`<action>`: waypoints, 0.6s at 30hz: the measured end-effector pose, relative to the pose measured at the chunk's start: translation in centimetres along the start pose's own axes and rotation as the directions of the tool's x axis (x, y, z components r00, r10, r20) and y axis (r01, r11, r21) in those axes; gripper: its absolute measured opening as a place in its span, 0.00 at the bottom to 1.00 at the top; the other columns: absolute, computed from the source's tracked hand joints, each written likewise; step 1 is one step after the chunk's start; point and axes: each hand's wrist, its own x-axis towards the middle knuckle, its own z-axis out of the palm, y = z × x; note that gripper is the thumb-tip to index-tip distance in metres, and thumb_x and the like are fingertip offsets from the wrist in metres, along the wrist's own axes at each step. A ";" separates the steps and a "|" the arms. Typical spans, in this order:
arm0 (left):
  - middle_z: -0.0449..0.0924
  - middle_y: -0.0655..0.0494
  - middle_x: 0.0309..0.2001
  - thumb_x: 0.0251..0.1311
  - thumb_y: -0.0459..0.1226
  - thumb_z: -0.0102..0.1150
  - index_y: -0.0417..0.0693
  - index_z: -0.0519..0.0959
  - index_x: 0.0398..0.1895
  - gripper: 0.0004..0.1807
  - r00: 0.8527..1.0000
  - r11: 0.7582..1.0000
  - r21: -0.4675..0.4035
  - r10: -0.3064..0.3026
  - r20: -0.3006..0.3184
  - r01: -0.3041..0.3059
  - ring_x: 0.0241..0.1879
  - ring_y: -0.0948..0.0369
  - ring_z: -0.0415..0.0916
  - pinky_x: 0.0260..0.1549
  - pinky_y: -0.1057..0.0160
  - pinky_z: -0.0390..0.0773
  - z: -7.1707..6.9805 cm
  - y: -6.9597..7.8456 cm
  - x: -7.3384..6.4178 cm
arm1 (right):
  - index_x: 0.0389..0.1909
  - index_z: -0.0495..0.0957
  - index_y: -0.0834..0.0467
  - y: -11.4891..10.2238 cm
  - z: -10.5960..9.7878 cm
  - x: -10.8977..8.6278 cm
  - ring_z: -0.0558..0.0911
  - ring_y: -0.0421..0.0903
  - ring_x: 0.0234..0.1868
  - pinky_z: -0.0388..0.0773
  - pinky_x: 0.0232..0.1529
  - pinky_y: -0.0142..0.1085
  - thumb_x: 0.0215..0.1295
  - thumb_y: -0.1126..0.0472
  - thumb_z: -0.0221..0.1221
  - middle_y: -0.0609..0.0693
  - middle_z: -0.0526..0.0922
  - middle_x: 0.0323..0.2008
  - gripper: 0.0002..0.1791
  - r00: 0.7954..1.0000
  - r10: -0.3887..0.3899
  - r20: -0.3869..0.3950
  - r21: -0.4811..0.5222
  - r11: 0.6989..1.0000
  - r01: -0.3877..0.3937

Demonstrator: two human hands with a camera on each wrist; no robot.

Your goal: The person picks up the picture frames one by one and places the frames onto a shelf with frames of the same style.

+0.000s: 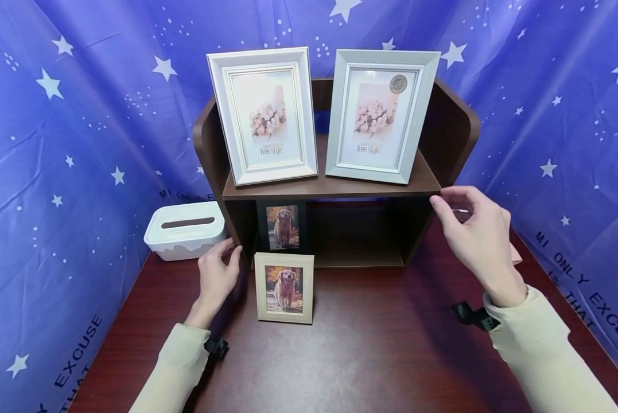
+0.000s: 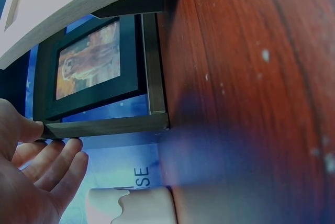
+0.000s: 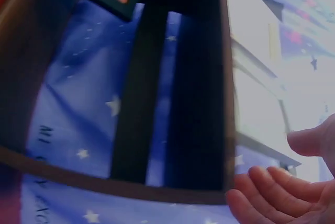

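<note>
A dark brown two-tier shelf (image 1: 329,186) stands on the table. The left hand (image 1: 219,275) pinches the front edge of its left side panel, low down; in the left wrist view the thumb (image 2: 34,130) lies on one side, the fingers on the other. At the opposite side, the right hand (image 1: 476,238) holds the right panel's front edge near the middle board, thumb and forefinger around it. Two pale frames, one white (image 1: 223,115) and one grey-green (image 1: 422,103), lean on the upper tier. A black-framed dog picture (image 1: 283,226) stands in the lower tier.
In front of the shelf, a beige-framed dog picture (image 1: 284,318) stands on the reddish-brown table (image 1: 370,355). A white tissue box (image 1: 185,235) sits left of the shelf. A pinkish object (image 1: 516,254) shows partly behind the right hand. Blue star-patterned curtains (image 1: 81,189) surround the table.
</note>
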 end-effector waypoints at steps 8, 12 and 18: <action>0.84 0.44 0.33 0.54 0.29 0.66 0.33 0.82 0.39 0.10 1.000 1.000 -0.004 0.000 -0.001 0.000 0.31 0.50 0.81 0.33 0.52 0.78 0.0 0.0 -0.1 | 0.34 0.81 0.62 3.9 1.6 -2.1 0.74 0.44 0.27 0.61 0.39 0.39 0.60 0.55 0.64 0.56 0.84 0.27 0.13 0.999 -0.049 -0.010 -0.068 0.997 0.048; 0.84 0.43 0.34 0.54 0.28 0.66 0.32 0.82 0.39 0.10 1.000 1.000 -0.006 -0.007 -0.001 0.007 0.31 0.50 0.81 0.32 0.52 0.78 0.0 0.0 -0.1 | 0.32 0.79 0.64 5.5 2.6 -2.8 0.72 0.43 0.24 0.61 0.31 0.35 0.58 0.57 0.65 0.56 0.82 0.25 0.12 0.998 -0.056 -0.019 -0.106 0.993 0.053; 0.84 0.43 0.34 0.53 0.28 0.66 0.32 0.82 0.39 0.10 1.000 1.000 -0.006 -0.008 0.000 0.008 0.32 0.50 0.81 0.33 0.51 0.78 0.1 -0.2 -0.3 | 0.38 0.79 0.64 7.6 3.6 -3.9 0.77 0.41 0.26 0.67 0.30 0.26 0.59 0.54 0.65 0.54 0.83 0.28 0.17 0.999 0.046 0.023 -0.122 0.992 -0.043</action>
